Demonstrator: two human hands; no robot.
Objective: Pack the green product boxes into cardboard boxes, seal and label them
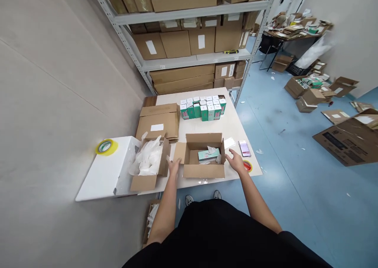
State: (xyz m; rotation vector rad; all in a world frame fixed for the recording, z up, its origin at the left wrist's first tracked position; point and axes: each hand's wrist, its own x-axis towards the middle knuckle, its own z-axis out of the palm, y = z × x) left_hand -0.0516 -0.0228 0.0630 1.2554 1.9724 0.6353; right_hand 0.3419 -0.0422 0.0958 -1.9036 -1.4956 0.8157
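An open cardboard box stands on the table before me, its flaps folded outward. Inside it lies a green and white small carton with crumpled white paper around it. My left hand is at the box's left flap, fingers apart; whether it presses on the flap is hard to tell. At the right side of the box, my right hand is open beside the flap, thumb and fingers spread. Several green and white cartons stand upright in rows farther back on the table.
To the left are a box of white packing paper, a stack of flattened cardboard and a yellow tape roll. A phone and red tape roll lie right. Shelving holding boxes stands behind.
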